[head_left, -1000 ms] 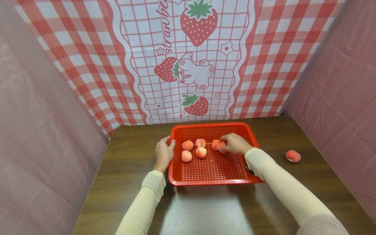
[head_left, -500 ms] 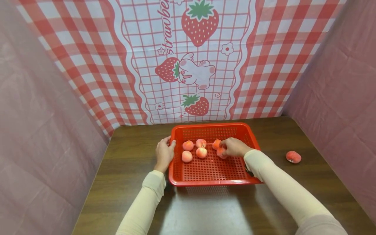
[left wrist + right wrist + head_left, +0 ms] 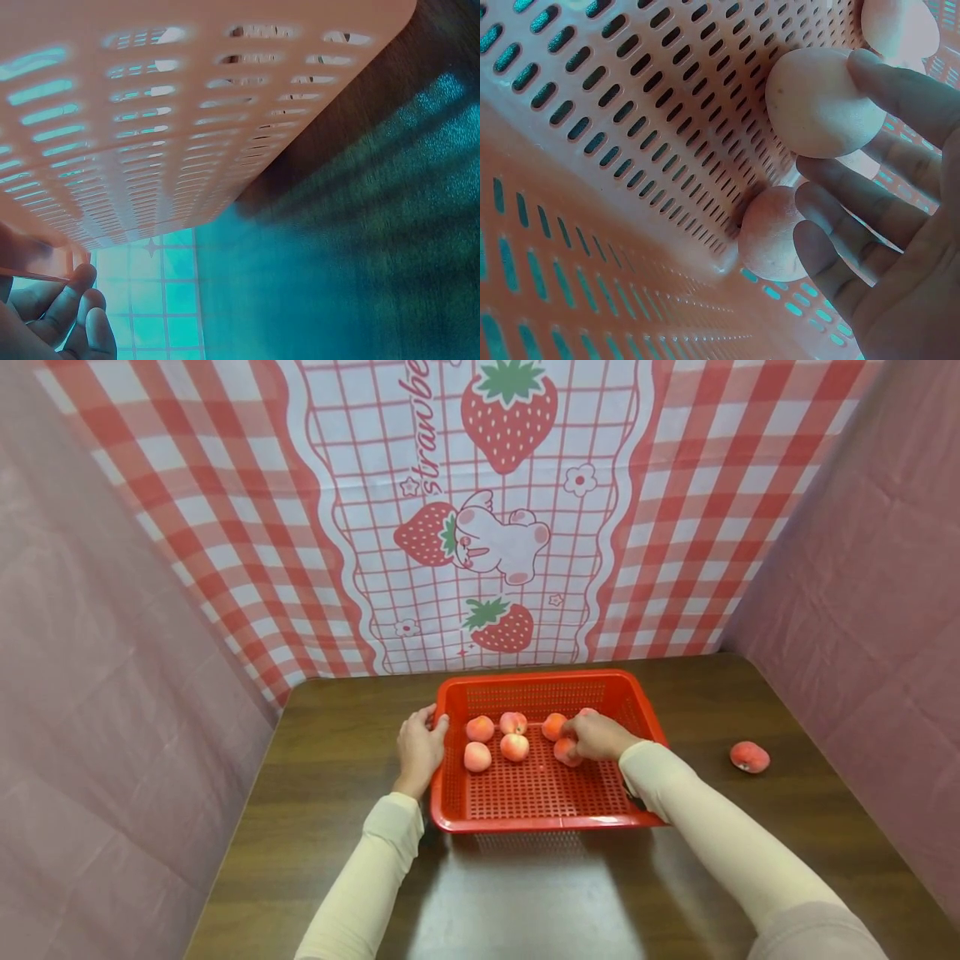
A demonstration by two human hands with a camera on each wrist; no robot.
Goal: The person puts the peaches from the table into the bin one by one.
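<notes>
My left hand [image 3: 420,747] grips the left rim of a red plastic basket [image 3: 555,823], thumb on top and fingers curled around the outer side. In the left wrist view its fingers [image 3: 64,315] are at the rim. Inside the basket, my right hand [image 3: 600,737] pinches a peach [image 3: 566,752] between thumb and index finger. The right wrist view shows this peach [image 3: 817,105] from close by, with the other fingertips against another peach [image 3: 769,232]. That second peach [image 3: 588,713] peeks out behind the hand in the head view. An orange-red peach [image 3: 554,727] sits just left of them.
Several peaches sit in the basket's left half, among them a pale peach [image 3: 477,757] and a yellowish peach [image 3: 514,747]. Outside, a red flat-looking peach [image 3: 750,757] lies on the wooden table [image 3: 330,827] at the right. A checked strawberry-print cloth [image 3: 675,527] hangs behind.
My right hand has shifted slightly right, and the peach at its thumb stands nearer the front. Another peach now shows behind the hand. My left hand has stayed on the rim.
</notes>
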